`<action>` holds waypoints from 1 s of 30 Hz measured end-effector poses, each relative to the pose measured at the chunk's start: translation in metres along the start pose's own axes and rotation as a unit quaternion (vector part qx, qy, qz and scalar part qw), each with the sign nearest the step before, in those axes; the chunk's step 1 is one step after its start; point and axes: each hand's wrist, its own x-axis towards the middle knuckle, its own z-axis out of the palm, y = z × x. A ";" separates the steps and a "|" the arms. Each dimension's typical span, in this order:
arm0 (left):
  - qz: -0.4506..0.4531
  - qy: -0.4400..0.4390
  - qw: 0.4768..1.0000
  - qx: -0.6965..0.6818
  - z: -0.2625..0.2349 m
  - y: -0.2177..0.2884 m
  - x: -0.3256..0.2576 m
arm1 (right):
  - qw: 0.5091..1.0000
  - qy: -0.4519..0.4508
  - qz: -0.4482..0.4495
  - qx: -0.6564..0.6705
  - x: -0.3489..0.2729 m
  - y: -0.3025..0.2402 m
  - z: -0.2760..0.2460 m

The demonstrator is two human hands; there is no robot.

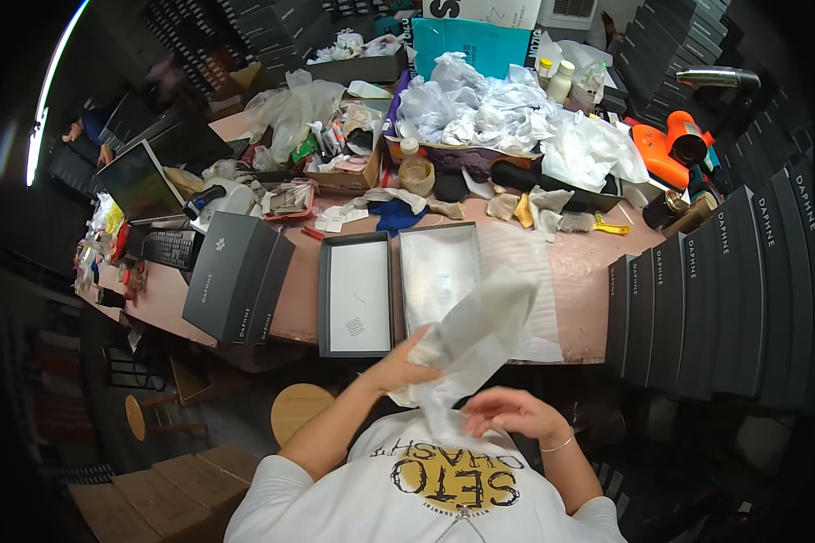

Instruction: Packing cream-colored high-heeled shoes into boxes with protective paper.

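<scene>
My left hand is closed on white translucent wrapping, held up in front of my chest at the table's near edge. Whether anything is inside the wrapping I cannot tell. My right hand is beside the lower end of the wrapping, fingers loosely bent and apart, holding nothing visible. Behind the wrapping lies an open dark grey box with white paper inside. Left of it is a second shallow dark tray, probably the lid, with a white inside. White sheets are spread on the table right of the box.
Closed dark grey boxes stand at the left, and a long row of them at the right. A box of crumpled white paper, bottles, an orange heat tool, a yellow-handled brush and a monitor are farther back.
</scene>
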 end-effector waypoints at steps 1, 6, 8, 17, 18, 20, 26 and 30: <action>0.060 0.001 0.996 0.073 -0.021 0.006 -0.005 | 0.980 0.089 -0.022 0.175 -0.004 0.012 -0.010; 0.109 0.144 0.970 0.161 -0.069 0.042 0.030 | 0.977 0.211 0.002 0.027 0.028 0.009 -0.006; 0.110 0.210 0.971 0.022 -0.073 0.036 0.076 | 0.953 0.303 -0.009 0.013 0.065 0.011 -0.006; 0.067 0.268 0.932 0.235 -0.017 -0.115 0.182 | 0.788 0.314 -0.142 -0.511 0.099 0.105 -0.097; 0.082 0.259 0.928 0.254 -0.018 -0.118 0.185 | 0.885 0.329 -0.023 -0.328 0.075 0.093 -0.087; 0.114 0.252 0.920 0.279 -0.016 -0.120 0.190 | 0.926 0.335 0.142 -0.102 0.023 0.076 -0.084; 0.256 0.351 0.839 0.327 -0.045 -0.040 0.088 | 0.693 0.441 0.052 -0.567 -0.002 0.122 -0.201; 0.029 0.405 0.829 0.385 -0.110 -0.085 0.041 | 0.707 0.357 -0.202 -0.576 0.133 0.042 -0.118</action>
